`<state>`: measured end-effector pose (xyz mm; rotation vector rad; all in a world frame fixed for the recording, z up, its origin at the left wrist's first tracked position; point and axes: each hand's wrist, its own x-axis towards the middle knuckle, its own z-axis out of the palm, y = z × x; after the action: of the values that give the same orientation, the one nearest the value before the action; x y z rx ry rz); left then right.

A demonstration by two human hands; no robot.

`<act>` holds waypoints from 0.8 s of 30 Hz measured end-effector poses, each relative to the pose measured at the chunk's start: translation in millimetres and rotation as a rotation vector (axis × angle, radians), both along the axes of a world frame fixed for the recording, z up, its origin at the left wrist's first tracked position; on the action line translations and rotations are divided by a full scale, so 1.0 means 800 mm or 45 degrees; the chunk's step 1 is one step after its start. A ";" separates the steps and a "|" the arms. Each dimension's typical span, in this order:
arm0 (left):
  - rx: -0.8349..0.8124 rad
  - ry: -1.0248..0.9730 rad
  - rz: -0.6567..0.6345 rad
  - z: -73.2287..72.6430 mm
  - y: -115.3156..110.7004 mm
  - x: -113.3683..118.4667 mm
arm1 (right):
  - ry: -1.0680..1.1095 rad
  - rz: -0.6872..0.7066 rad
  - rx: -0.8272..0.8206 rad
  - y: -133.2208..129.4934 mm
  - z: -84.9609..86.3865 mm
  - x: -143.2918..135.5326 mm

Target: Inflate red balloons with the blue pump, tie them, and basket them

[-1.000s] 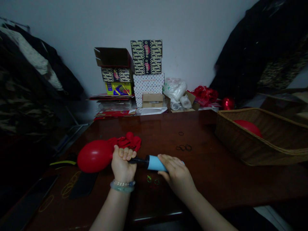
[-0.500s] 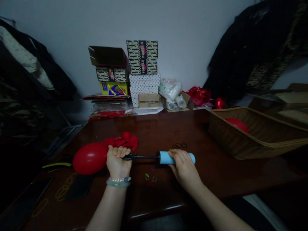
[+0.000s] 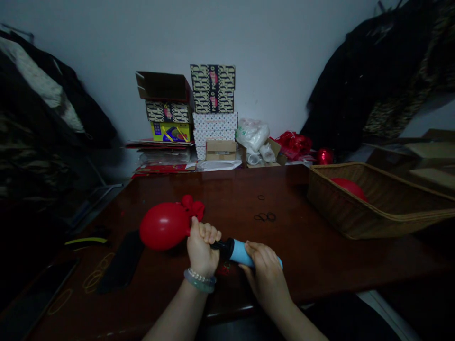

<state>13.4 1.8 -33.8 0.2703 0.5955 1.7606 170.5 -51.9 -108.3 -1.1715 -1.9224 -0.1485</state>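
Red balloon — glossy, egg-round

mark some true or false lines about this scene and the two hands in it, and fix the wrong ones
1. The right hand grips the light-blue barrel of a cylindrical hand pump. True.
2. Bracelets circle the right wrist. False: they are on the left wrist.
3. The inflated, rounded red balloon extends to the left from the left hand. True.
4. The brown woven wicker basket stands at the left end of the table. False: it stands on the right.
5. Thin black loops lie on the glossy dark-brown table. True.
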 end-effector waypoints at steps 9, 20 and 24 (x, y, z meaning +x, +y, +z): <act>-0.001 0.013 -0.012 0.002 0.011 -0.010 | 0.018 0.037 -0.070 0.010 -0.002 0.003; -0.024 -0.049 0.117 0.018 0.030 -0.074 | -0.055 0.030 -0.101 0.020 -0.001 0.025; -0.021 -0.069 0.133 0.017 0.032 -0.087 | -0.060 0.025 -0.058 0.023 -0.001 0.031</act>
<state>-56.4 27.6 -19.9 0.1822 0.5938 1.8563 195.4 -33.5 -108.9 -1.1885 -1.9869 -0.1239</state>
